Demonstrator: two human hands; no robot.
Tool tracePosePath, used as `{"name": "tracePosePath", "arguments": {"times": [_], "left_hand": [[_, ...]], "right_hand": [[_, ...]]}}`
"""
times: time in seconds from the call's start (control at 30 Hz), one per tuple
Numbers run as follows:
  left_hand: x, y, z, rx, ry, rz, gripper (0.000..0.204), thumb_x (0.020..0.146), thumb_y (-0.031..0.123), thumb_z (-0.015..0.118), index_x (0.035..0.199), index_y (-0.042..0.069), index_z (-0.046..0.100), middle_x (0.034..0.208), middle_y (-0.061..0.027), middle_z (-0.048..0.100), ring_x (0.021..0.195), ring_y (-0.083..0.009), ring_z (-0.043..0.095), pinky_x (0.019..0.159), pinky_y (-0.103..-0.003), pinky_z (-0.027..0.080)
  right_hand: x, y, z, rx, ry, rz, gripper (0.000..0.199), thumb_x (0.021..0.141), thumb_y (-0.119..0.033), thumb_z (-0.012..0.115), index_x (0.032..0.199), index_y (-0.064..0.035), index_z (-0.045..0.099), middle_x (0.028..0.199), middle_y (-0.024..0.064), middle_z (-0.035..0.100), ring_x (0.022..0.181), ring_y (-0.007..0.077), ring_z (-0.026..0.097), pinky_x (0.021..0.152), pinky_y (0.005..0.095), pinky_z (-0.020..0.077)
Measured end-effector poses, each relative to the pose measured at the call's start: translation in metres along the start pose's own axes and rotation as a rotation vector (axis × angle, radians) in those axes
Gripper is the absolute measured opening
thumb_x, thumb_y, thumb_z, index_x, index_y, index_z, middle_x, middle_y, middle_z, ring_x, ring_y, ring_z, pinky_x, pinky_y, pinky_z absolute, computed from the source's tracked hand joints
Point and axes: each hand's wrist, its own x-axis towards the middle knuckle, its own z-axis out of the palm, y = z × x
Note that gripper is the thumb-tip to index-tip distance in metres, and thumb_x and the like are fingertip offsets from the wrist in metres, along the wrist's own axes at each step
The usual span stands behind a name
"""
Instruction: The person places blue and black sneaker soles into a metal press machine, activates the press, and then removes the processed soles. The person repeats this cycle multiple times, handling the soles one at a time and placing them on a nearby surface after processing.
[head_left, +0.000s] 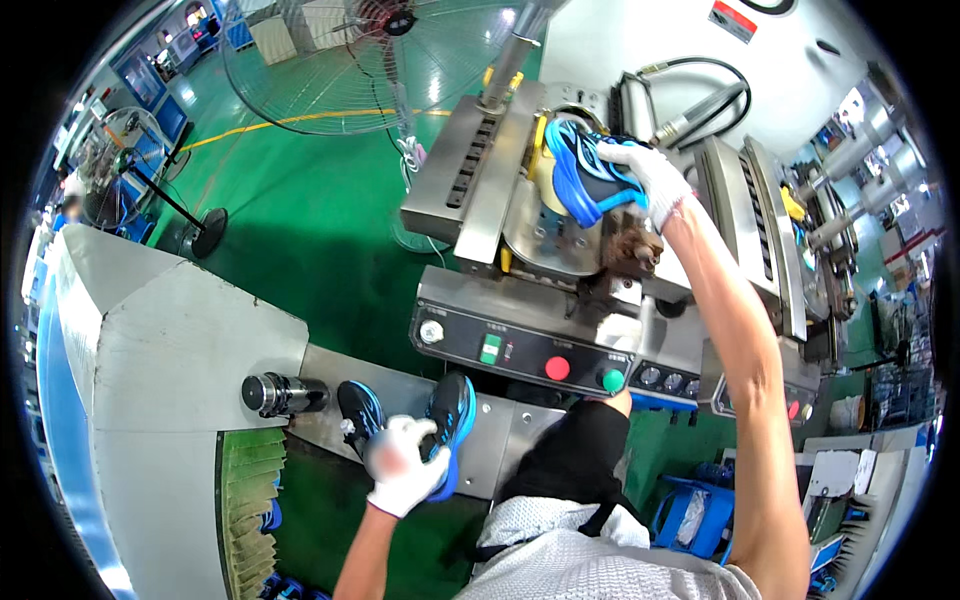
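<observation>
My right hand (652,180), in a white glove, is closed around a black and blue sneaker (580,170). The sneaker is tilted over the metal bed of a machine (550,240), its blue sole toward the left. Low on the left, my left hand (400,465), also gloved, has its thumb and fingers curled at the collar of a second black and blue sneaker (455,405). Beside that one stands another dark sneaker (358,405), partly covered by my left hand. Both rest on a metal shelf (515,430).
A control panel (520,350) with green and red buttons fronts the machine. On the shelf's left end lies a dark cylindrical bottle (285,395), next to a grey machine housing (180,350). A large fan (370,60) stands behind; a blue crate (692,515) is at lower right.
</observation>
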Motion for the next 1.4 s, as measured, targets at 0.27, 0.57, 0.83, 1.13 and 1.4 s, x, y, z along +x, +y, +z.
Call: {"name": "tracePosePath", "arguments": {"times": [0.27,0.57,0.83,1.13,1.4], "left_hand": [[-0.023,-0.036,0.062,0.120,-0.060,-0.116,0.044,0.072,0.023,0.093,0.112,0.014,0.077,0.111,-0.0141,0.062,0.099,-0.0382,0.066,0.082,-0.050,0.054],[-0.026,-0.044,0.089,0.103,0.089,-0.215,0.051,0.073,0.023,0.093,0.120,0.013,0.074,0.117,-0.0174,0.060,0.106,-0.0398,0.063,0.089,-0.051,0.052],[-0.015,-0.024,0.092,0.082,0.094,-0.387,0.062,0.076,0.032,0.092,0.130,0.014,0.067,0.132,-0.0170,0.056,0.122,-0.0394,0.058,0.103,-0.054,0.048],[0.018,-0.058,0.045,0.218,-0.285,0.344,0.038,0.084,0.042,0.086,0.107,0.012,0.079,0.107,-0.0123,0.070,0.095,-0.0338,0.071,0.080,-0.048,0.057],[0.036,-0.049,0.056,0.023,-0.032,0.208,0.034,0.099,0.034,0.071,0.095,0.001,0.079,0.097,-0.0185,0.068,0.091,-0.0353,0.066,0.081,-0.046,0.052]], "right_hand": [[0.156,0.027,0.041,-1.494,0.269,-0.289,0.045,0.079,-0.027,0.073,0.118,-0.0055,0.079,0.127,0.0216,0.075,0.118,0.0383,0.070,0.102,0.0432,0.0539],[0.124,0.071,0.050,-1.355,0.402,-0.167,0.046,0.090,-0.033,0.058,0.120,-0.0043,0.079,0.129,0.0236,0.074,0.121,0.0359,0.072,0.104,0.0435,0.0562],[0.032,0.050,0.078,-1.164,0.321,-0.456,0.082,0.097,-0.059,0.057,0.153,0.0004,0.054,0.153,0.0261,0.057,0.141,0.0403,0.057,0.116,0.0449,0.0469],[-0.237,0.254,-0.002,-1.238,0.120,-0.634,0.101,0.081,-0.040,0.088,0.157,0.0057,0.039,0.162,0.0311,0.041,0.155,0.0503,0.035,0.131,0.0558,0.0244],[-0.282,0.236,-0.017,-1.065,-0.143,-0.783,0.111,0.086,-0.050,0.080,0.164,0.0082,0.026,0.168,0.0350,0.029,0.158,0.0523,0.026,0.133,0.0569,0.0164]]}}
